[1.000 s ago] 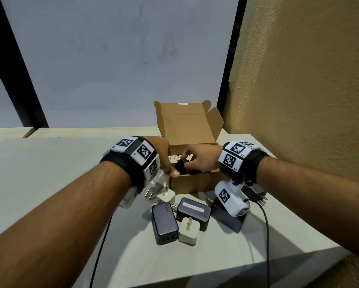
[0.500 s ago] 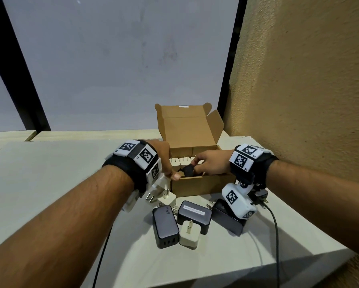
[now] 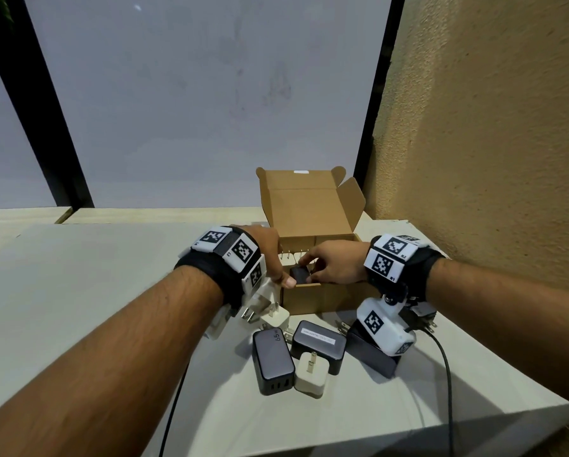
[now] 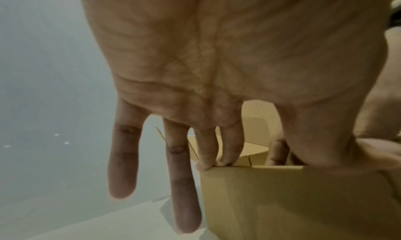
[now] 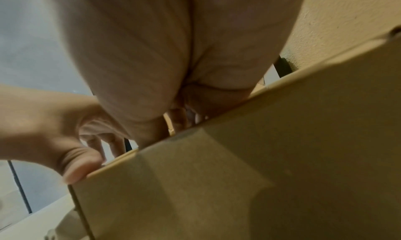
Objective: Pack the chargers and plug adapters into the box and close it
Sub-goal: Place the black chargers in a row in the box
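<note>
Several chargers (image 3: 273, 359) are left on the surface (image 3: 78, 291) just before the box (image 3: 322, 296). Beyond, a small black adapter (image 3: 300, 275) is pinched by the right hand (image 3: 337, 263) and is being lowered inside the box; its rim is gripped by the left hand (image 3: 269, 252). Releasing it should come next.
</note>
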Action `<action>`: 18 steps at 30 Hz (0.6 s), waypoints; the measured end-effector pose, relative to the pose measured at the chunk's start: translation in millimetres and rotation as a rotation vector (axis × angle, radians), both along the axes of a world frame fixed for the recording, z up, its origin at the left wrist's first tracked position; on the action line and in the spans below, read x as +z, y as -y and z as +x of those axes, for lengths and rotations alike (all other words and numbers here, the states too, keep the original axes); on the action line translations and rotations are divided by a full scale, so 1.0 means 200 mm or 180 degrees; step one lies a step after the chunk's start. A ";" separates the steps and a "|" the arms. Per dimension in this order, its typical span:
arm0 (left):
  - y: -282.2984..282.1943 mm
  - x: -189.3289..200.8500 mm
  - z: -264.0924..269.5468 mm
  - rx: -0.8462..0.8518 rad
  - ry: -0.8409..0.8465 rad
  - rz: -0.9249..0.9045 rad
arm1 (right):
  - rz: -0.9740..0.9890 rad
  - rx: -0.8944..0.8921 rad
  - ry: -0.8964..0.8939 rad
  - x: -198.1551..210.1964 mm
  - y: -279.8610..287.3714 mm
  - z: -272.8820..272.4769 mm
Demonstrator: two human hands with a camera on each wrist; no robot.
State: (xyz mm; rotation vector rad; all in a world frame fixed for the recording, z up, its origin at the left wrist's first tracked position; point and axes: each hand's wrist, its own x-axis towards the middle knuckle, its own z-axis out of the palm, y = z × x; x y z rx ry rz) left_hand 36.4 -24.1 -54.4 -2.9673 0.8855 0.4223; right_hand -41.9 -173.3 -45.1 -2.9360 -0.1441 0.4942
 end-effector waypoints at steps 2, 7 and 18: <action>-0.01 -0.01 0.02 -0.0041 -0.0049 -0.0046 | 0.0121 -0.0041 -0.0003 0.00 -0.02 0.00; 0.00 -0.02 0.02 -0.0077 0.0031 -0.0039 | 0.0237 -0.0037 0.0044 0.01 -0.05 0.00; 0.00 -0.03 0.03 -0.0006 0.0069 -0.0069 | 0.0652 -0.0109 0.0016 0.10 0.01 -0.11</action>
